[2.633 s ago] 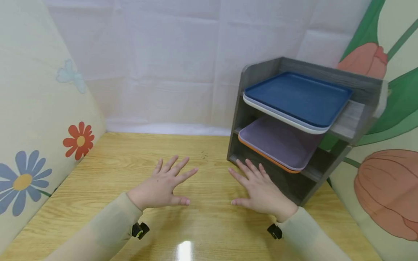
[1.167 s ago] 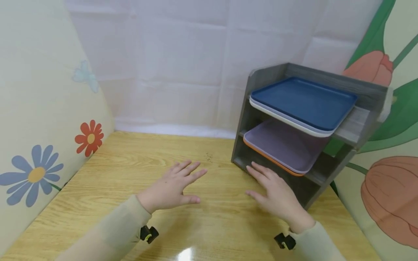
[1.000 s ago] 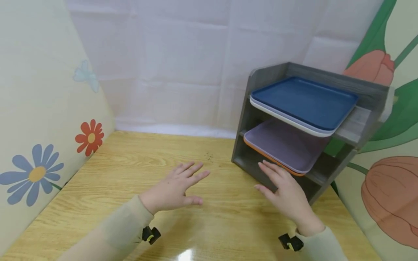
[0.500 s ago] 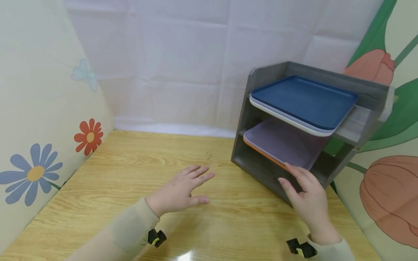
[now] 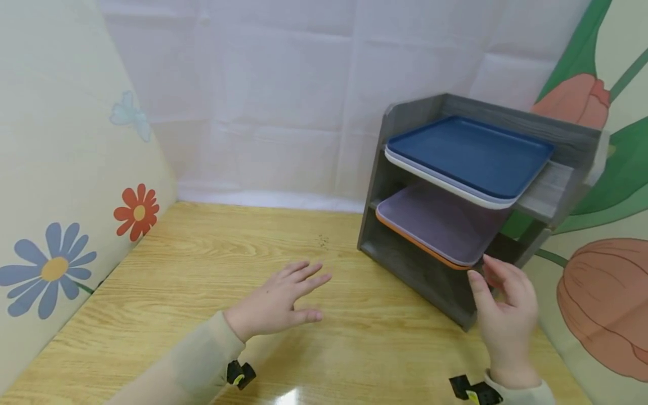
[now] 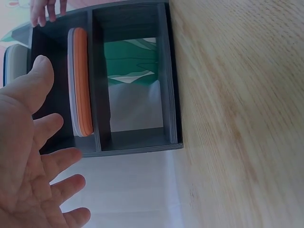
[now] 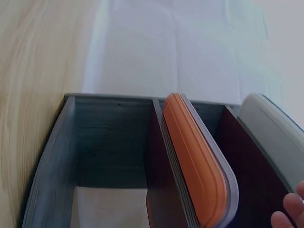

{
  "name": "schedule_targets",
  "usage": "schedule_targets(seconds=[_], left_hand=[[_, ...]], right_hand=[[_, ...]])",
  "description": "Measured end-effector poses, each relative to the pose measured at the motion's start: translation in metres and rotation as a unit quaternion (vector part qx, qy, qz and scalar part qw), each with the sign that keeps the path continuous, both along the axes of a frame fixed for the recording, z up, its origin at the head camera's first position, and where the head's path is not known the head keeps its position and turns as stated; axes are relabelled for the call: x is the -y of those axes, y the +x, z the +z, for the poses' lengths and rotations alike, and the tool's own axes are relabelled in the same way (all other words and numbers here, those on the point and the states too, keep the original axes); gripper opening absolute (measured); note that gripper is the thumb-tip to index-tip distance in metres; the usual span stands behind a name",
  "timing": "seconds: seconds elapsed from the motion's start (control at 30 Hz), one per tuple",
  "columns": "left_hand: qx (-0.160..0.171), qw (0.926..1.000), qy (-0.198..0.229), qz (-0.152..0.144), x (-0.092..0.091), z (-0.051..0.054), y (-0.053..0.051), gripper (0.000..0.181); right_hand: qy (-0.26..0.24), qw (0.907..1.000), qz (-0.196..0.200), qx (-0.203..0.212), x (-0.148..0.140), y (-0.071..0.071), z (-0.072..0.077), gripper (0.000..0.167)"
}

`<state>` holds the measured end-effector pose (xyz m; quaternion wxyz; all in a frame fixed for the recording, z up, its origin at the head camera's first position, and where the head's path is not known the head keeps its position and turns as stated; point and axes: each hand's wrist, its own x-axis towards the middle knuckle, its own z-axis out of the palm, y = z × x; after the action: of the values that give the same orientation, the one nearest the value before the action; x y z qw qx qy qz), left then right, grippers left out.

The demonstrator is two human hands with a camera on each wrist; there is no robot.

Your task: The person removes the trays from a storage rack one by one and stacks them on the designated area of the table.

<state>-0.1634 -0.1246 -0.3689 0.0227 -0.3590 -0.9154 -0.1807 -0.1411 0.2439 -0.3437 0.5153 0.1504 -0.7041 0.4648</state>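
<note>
My right hand (image 5: 508, 315) hovers at the near right corner of a purple tray (image 5: 430, 219), its fingers loosely bent and the thumb apart from them. Beneath the purple tray lies an orange tray (image 5: 420, 246), both on the shelf's middle level. In the right wrist view, the fingertips (image 7: 292, 209) look clear of the orange tray (image 7: 194, 161). My left hand (image 5: 278, 304) hangs above the table with fingers spread, holding nothing; its palm (image 6: 21, 156) shows in the left wrist view.
A grey wooden shelf (image 5: 420, 281) stands at the right of the wooden table (image 5: 228, 242). Its top level bears a blue tray (image 5: 471, 154) over pale ones, jutting forward above the purple tray. A white cloth (image 5: 263, 101) hangs behind; flower-printed panels (image 5: 55, 140) flank both sides.
My right hand has moved right, from in front of the shelf to the lower trays' near right corner, its fingers bending more. My left hand has shifted slightly right. The trays have stayed in place.
</note>
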Motion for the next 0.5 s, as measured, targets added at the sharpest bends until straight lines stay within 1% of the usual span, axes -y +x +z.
schedule_targets(seconds=[0.1,0.17,0.27,0.37,0.43,0.5], left_hand=[[0.003,1.0000,0.005,-0.004,-0.002,-0.001,0.000,0.074],[0.005,0.9999,0.009,-0.006,-0.003,-0.002,0.000,0.073],[0.009,0.9999,0.008,-0.008,-0.004,-0.003,0.000,0.073],[0.010,0.9999,0.002,-0.009,-0.006,-0.004,-0.001,0.073],[0.011,0.9999,0.000,-0.012,-0.007,-0.005,-0.001,0.073],[0.013,0.9998,0.003,-0.015,-0.008,-0.005,-0.002,0.072]], right_hand=[[-0.035,0.9993,0.011,-0.009,-0.002,0.006,0.007,0.025],[-0.060,0.9981,0.007,-0.011,-0.006,0.009,0.008,0.024],[-0.105,0.9943,-0.015,-0.011,-0.017,0.009,0.003,0.024],[-0.141,0.9884,-0.057,-0.006,-0.029,0.005,-0.007,0.025],[-0.147,0.9851,-0.087,0.019,-0.035,0.003,-0.013,0.028],[-0.155,0.9792,-0.111,0.069,-0.040,0.001,-0.017,0.032]])
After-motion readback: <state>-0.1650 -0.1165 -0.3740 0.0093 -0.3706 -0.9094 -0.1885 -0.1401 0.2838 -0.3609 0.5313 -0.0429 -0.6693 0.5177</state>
